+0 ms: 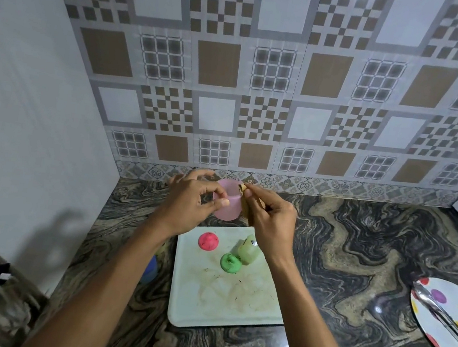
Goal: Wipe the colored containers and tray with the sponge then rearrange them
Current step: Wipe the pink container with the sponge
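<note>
Evidently the pink container (pixel 231 209) is the piece being wiped: the left hand (pixel 188 201) holds it in the air above the marbled counter (pixel 358 250), just beyond the far edge of the white tray (pixel 230 322). Thumb and fingers curl round its side wall, with its opening turned toward the other hand. The right hand (pixel 274 222) pinches a thin brownish sponge (pixel 247 209) between thumb and fingers and presses it against the cup's rim and side.

The cup looks like small, light, thin plastic, probably smooth and a little slippery if the sponge is damp. A grip around the wall near the base seems best, leaving rim and inside free. The sponge appears soft enough to fold into the opening.

On the tray sit a red piece (pixel 208 241), a green piece (pixel 230 262) and a pale green container (pixel 247 253) lying on its side. The tray surface shows smears and dark specks, so it looks unwiped. A dotted plate (pixel 446 336) with a spoon (pixel 435 308) lies well apart to the right.
</note>
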